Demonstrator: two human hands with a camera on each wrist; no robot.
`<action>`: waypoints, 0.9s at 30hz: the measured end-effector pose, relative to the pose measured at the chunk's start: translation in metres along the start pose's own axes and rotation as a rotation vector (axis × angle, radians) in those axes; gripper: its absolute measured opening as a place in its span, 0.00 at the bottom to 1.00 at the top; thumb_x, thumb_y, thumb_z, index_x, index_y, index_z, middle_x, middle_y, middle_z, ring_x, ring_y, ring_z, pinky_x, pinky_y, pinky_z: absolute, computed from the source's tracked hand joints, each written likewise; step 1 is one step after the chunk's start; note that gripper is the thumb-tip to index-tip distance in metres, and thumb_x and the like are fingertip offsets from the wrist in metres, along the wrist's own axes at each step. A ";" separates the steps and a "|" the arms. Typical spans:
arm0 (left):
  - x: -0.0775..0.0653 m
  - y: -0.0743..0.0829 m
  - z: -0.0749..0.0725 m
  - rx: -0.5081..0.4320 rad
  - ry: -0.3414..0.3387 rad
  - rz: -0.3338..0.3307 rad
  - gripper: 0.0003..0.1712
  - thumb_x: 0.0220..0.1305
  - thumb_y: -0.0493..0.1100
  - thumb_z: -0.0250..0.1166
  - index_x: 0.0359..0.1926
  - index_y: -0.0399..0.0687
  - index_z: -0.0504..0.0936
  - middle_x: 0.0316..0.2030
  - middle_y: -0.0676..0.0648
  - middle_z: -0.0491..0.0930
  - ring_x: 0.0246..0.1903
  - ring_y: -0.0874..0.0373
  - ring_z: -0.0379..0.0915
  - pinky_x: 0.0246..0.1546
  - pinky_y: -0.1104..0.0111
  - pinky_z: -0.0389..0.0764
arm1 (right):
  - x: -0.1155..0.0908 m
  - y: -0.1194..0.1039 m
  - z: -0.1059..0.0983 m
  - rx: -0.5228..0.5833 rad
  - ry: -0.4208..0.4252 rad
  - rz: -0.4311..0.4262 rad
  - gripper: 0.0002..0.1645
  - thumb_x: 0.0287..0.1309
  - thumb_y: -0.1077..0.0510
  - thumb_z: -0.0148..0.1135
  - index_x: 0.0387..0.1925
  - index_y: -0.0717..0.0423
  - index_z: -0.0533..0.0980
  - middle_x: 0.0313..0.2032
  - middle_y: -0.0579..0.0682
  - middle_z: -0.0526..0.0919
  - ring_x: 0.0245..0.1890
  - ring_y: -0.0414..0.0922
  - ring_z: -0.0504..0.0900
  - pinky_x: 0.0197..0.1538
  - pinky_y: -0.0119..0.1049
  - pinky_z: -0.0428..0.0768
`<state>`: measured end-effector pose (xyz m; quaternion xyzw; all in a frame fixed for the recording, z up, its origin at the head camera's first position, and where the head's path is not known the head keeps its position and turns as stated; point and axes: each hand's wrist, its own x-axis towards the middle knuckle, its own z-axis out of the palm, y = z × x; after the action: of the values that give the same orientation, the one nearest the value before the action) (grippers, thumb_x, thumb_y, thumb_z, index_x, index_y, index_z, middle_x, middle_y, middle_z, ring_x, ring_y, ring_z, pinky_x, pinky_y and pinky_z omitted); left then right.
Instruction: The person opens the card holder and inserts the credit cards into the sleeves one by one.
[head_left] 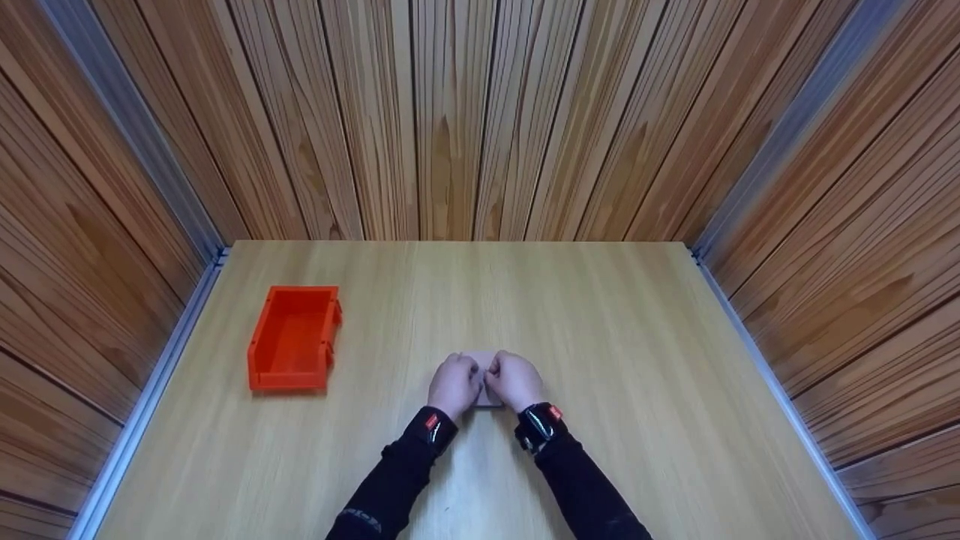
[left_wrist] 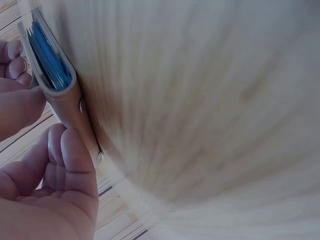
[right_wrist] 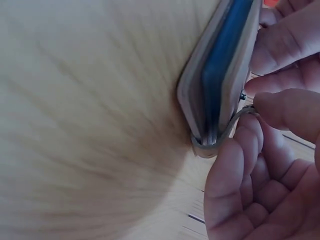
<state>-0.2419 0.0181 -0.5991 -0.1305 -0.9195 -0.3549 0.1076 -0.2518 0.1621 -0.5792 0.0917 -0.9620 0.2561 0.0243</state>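
A small pinkish card holder [head_left: 481, 358] lies on the table between the two hands, its covers parted around blue card sleeves [right_wrist: 220, 70]. In the right wrist view, my right hand [right_wrist: 265, 185] pinches the end of its short closing strap [right_wrist: 231, 126] between thumb and fingers. A snap stud [right_wrist: 243, 95] shows on the cover, close beside the strap end. With curled fingers at the opposite side, my left hand [left_wrist: 60, 175] holds the card holder by its edge; its thumb lies on the cover near the stud. From the head view, both hands [head_left: 454, 382] partly cover the holder.
An orange-red open bin [head_left: 294, 337] stands on the wooden table [head_left: 600, 322], to the left of the hands. Wood-panelled walls [head_left: 450, 120] enclose the back and sides, with metal rails [head_left: 780, 390] along the table's side edges.
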 end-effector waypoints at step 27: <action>0.000 0.001 0.001 0.007 0.010 0.014 0.10 0.55 0.32 0.69 0.23 0.40 0.76 0.25 0.47 0.71 0.27 0.50 0.70 0.31 0.57 0.74 | -0.001 -0.007 0.008 -0.219 0.034 -0.105 0.12 0.52 0.60 0.70 0.25 0.54 0.72 0.24 0.49 0.76 0.27 0.50 0.78 0.30 0.44 0.78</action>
<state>-0.2421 0.0191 -0.5993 -0.1349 -0.9192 -0.3517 0.1151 -0.2498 0.1525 -0.5830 0.1343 -0.9775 0.1495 0.0640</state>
